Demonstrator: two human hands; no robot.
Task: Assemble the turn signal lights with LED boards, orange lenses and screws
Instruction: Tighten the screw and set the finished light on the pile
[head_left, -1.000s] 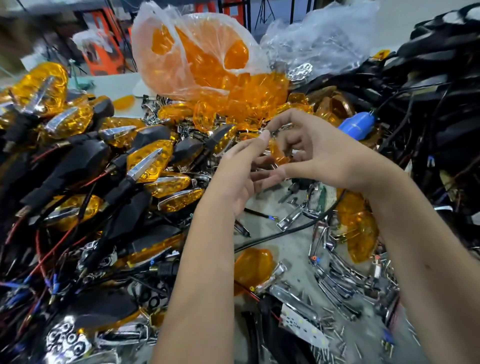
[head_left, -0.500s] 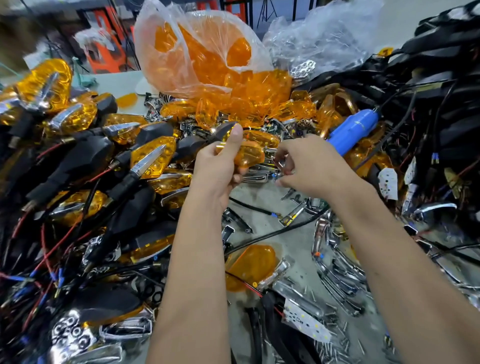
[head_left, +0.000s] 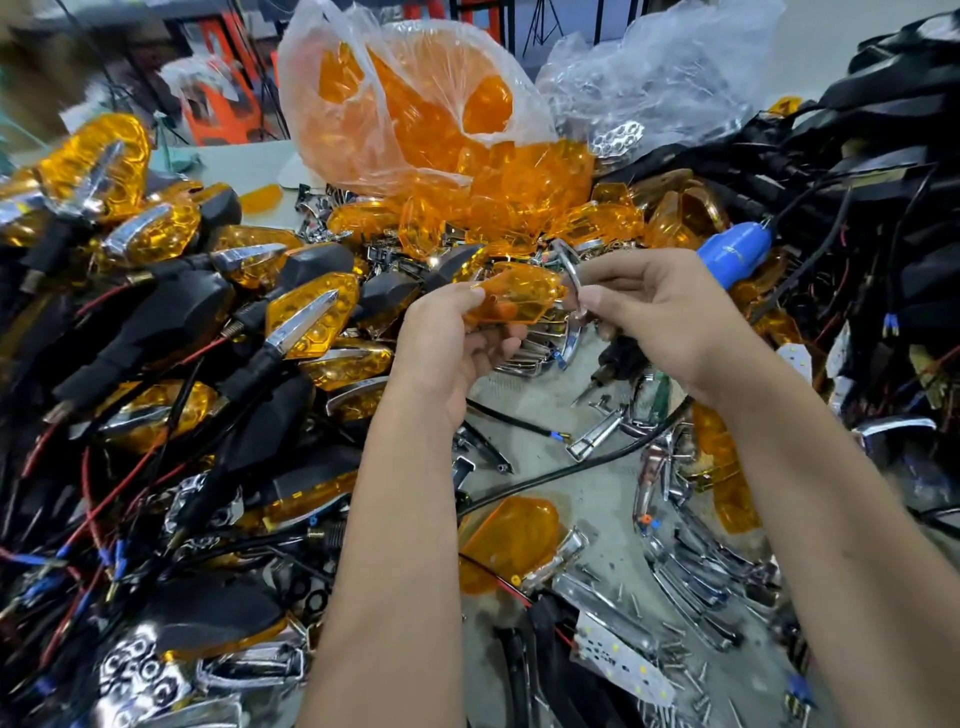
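Left hand (head_left: 447, 338) pinches the lens (head_left: 514, 301), long axis running left-right. Right hand (head_left: 660, 312) pinches a chrome trim (head_left: 571, 275) touching the lens's right tip, so it probably mates from that end.

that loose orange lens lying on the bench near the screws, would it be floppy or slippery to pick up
The loose orange lens is probably stiff, not floppy: it keeps a moulded, faceted shell shape like the lens held in the left hand. Its glossy surface may make it a little slippery. Being thin and see-through, it likely weighs little and would slide if pushed.
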